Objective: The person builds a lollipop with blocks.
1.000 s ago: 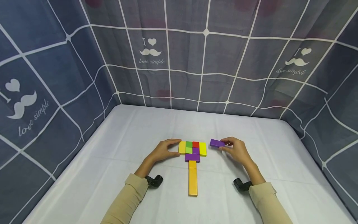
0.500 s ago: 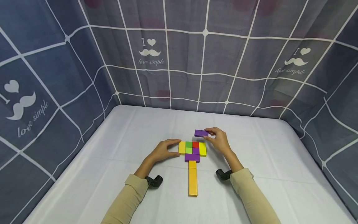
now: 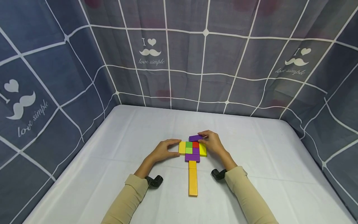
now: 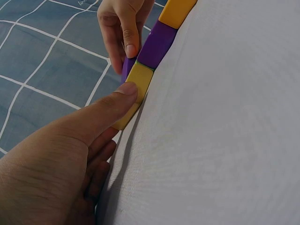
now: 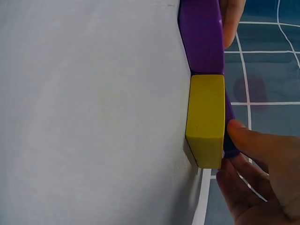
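A purple block [image 3: 195, 138] is pinched by its right end between the thumb and fingers of my right hand [image 3: 213, 142], just behind the flat group of coloured blocks. That group has a yellow block [image 3: 182, 148] at the left, a brighter yellow block [image 3: 203, 150] at the right, and green, red and purple squares between. My left hand [image 3: 163, 151] holds the left yellow block by its near and far ends, its thumb [image 4: 125, 89] on the near end. Below the squares lies another purple block [image 3: 192, 158]. The right thumb [image 5: 243, 133] presses the held block's near side.
An orange strip [image 3: 193, 182] with a short orange block [image 3: 192, 164] above it runs toward me from the group. All lie on a white cloth-covered table [image 3: 134, 133]. A dark grey checked curtain [image 3: 184, 84] stands along the back and sides.
My right hand has carried the purple block from the group's right side, up behind it and then left and nearer, to the far edge. The left hand has stayed put.
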`<action>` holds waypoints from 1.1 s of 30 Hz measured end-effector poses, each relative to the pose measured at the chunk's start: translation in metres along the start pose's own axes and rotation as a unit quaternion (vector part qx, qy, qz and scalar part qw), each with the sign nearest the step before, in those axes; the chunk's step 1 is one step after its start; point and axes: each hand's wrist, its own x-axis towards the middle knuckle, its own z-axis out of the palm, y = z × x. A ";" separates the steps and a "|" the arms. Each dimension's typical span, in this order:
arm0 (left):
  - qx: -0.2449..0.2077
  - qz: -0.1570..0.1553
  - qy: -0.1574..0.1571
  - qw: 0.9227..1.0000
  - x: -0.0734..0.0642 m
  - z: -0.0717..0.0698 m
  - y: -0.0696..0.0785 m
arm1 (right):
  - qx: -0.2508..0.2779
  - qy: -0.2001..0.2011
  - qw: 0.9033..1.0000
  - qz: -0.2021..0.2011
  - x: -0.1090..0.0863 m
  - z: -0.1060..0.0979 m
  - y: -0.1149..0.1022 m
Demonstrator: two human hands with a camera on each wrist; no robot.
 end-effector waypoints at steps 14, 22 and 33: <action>-0.001 0.006 -0.001 1.000 -0.001 0.000 0.000 | -0.028 -0.047 0.998 -0.018 -0.003 -0.002 -0.002; 0.003 0.003 -0.002 1.000 0.000 0.000 0.000 | -0.039 -0.058 0.997 -0.015 -0.002 -0.001 0.000; 0.005 -0.004 -0.004 1.000 0.001 -0.001 0.001 | -0.044 -0.064 0.997 -0.011 -0.001 -0.001 0.002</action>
